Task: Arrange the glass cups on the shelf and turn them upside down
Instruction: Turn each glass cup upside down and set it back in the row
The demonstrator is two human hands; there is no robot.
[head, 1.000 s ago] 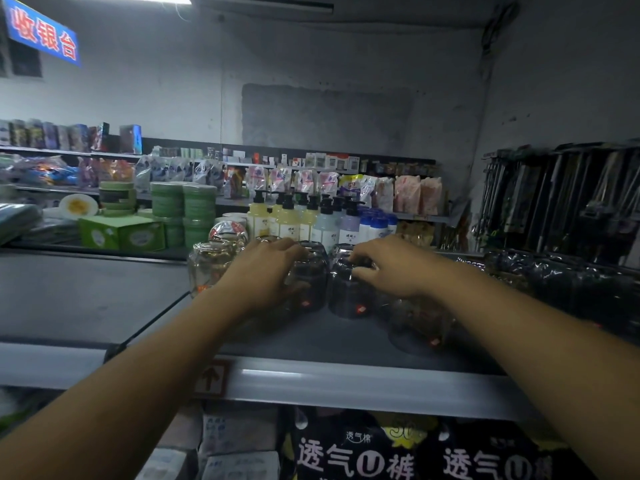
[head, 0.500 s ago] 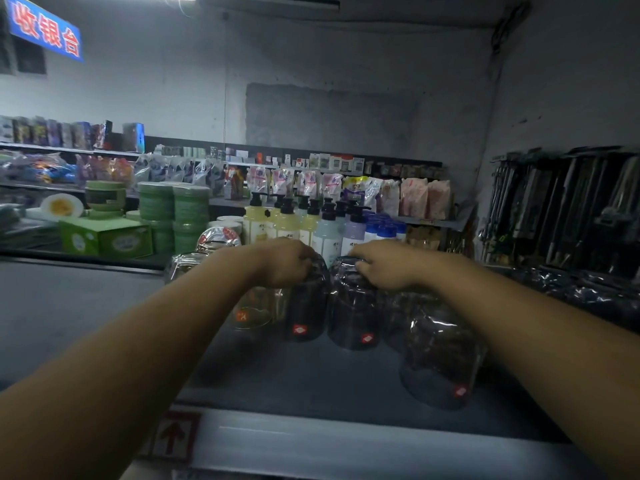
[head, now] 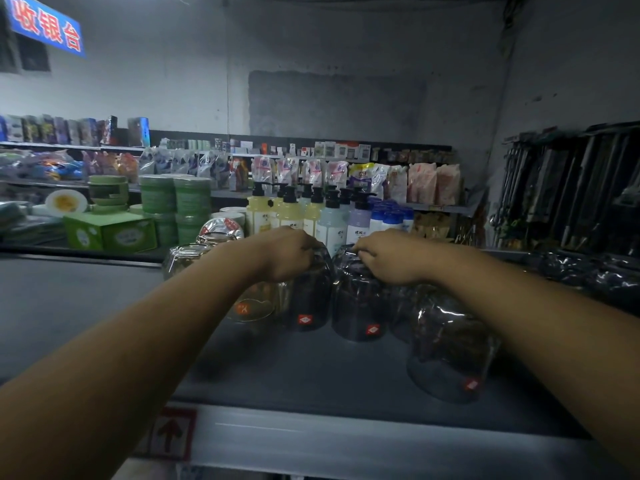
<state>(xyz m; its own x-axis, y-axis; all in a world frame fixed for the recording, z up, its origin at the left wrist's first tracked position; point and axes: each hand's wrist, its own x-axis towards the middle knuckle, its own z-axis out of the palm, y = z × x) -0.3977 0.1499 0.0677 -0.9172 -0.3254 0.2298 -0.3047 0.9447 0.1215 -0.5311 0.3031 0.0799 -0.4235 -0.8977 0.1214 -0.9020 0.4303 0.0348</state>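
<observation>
Your left hand has its fingers curled over the top of a dark glass cup, gripping it. Your right hand grips the top of the next cup in the same way. These 2 cups stand side by side, nearly touching, on the grey shelf. A 3rd cup stands nearer the front edge, below your right forearm. Pump bottles stand in a row behind.

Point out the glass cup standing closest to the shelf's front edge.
The lone glass cup under the right forearm; the others stand farther back in a cluster.
</observation>
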